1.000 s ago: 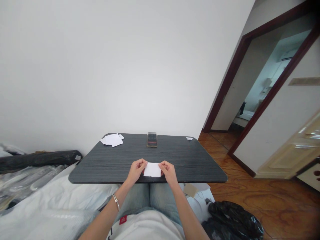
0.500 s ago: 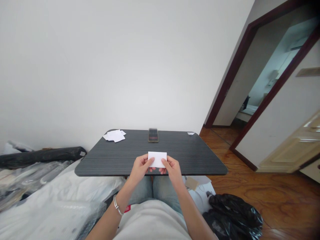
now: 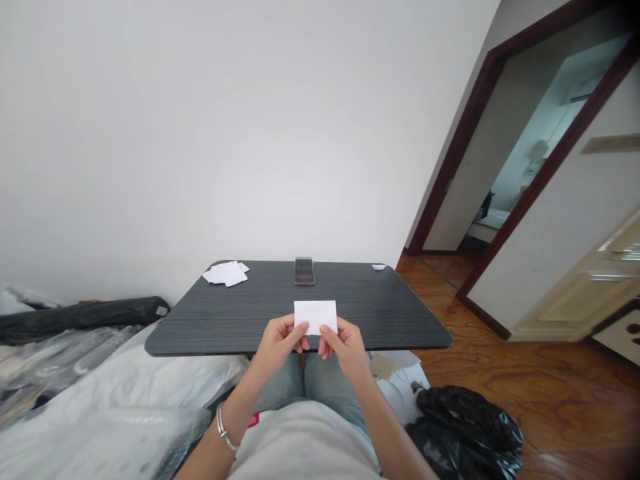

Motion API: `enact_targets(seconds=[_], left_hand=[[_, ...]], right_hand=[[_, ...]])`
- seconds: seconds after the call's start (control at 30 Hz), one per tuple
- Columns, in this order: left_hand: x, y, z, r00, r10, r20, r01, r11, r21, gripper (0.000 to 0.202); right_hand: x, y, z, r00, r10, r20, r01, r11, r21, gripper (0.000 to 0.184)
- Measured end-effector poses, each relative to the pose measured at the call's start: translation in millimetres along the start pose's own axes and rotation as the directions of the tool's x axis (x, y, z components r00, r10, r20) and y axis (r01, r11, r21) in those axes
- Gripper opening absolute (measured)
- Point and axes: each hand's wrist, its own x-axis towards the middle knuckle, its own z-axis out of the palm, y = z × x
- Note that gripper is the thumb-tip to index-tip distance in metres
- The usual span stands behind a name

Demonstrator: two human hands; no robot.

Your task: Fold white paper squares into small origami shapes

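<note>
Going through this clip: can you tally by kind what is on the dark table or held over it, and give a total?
White paper slip, pinched by the left hand and right hand: 1
Pile of white papers, far left corner (sheets too small to count): 1
Small white scrap, far right corner: 1
Dark phone-like device, middle of far edge: 1
Total: 4

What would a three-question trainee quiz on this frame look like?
1. True or false: the white paper lies flat on the table.
2. Where on the table is the pile of sheets? A far left corner; B far right corner; C near edge.
3. Which hands pinch the white paper?
Key: 1 false, it is held up. 2 A. 3 Both, left hand and right hand.
</note>
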Motion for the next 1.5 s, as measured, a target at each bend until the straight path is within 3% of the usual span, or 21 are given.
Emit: enact_targets(seconds=[0.2,0.53,0.97,1.23,1.5], left_hand=[[1,-8,1.5,0.999,0.008,0.039,-0.009,1.000,0.025,0.027],[-2,-13,2.0,1.000,0.018,0.010,-0.019,1.000,0.018,0.025],[-3,-15,-12.5,0.997,0.000,0.076,-0.006,0.997,0.080,0.027],[-3,-20,-13.2,0.999,-0.007,0.050,0.004,0.998,0.063,0.028],[-5,-13,0.9,0.998,0.036,-0.058,-0.036,0.999,0.004,0.031]], right_hand=[[0,2,1,1.000,0.005,0.000,-0.005,1.000,-0.012,0.029],[-1,7,3,1.000,0.016,0.006,-0.016,1.000,-0.011,0.024],[0,11,5,0.999,0.033,-0.012,-0.032,0.999,0.023,0.026],[1,12,7,0.999,0.034,0.008,-0.035,0.998,0.046,0.026],[0,13,9,0.999,0.029,-0.022,-0.027,0.995,0.093,0.031]])
